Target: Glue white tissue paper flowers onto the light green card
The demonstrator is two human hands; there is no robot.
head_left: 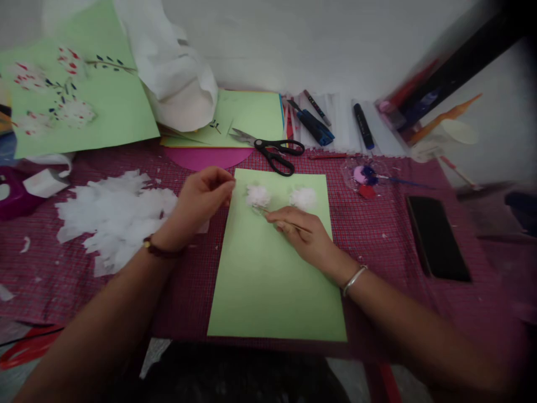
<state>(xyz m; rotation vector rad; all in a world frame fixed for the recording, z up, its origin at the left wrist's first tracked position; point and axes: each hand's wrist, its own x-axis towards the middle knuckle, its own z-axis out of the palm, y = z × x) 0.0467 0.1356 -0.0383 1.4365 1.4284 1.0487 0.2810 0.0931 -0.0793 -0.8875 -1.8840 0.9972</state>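
Observation:
A light green sheet of paper [277, 280] lies in front of me. Two white tufts of tissue, a left one [258, 196] and a right one [302, 197], sit near its top. Between the fingers of my right hand [304, 235] is a thin wooden stick [300, 227], its tip at the lower edge of the left tuft. My left hand [203, 198] is closed in a pinch at the sheet's upper left edge; anything between its fingertips is hidden. Beside it, on the left, spreads a pile of white tissue pieces [117, 218].
Black-handled scissors [279, 148] lie beyond the sheet. A stapler [312, 126], a marker [363, 126] and a paint palette [364, 176] are at the back right. A dark phone [438, 238] lies right. A decorated green sheet [113, 112] stands at the left, near a purple glue gun [17, 193].

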